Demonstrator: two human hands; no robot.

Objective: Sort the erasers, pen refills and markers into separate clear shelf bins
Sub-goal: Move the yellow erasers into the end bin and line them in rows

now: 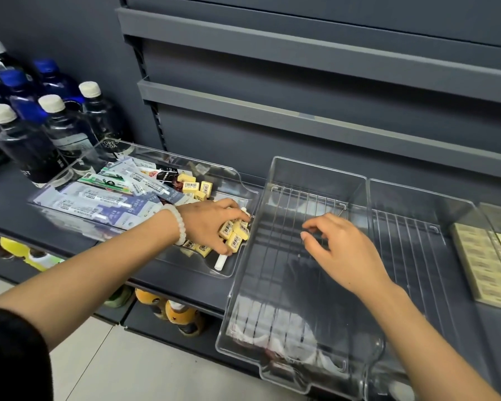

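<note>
A clear bin (245,185) on the left of the shelf holds a mixed pile: packaged pen refills (99,201), small yellow erasers (194,186) with barcode labels, and a white marker (221,261) near its front. My left hand (211,224) reaches into this bin and grips several yellow erasers (234,234). An empty clear bin (318,169) stands in the middle. My right hand (336,244) hovers over it with fingers loosely curled, holding nothing. A third clear bin (417,189) sits to the right, also empty.
Dark water bottles (49,125) with white and blue caps stand at the left of the shelf. Flat tan boxes (486,264) lie at the far right. Grey shelf ledges rise behind. Drink bottles (182,316) fill the shelf below.
</note>
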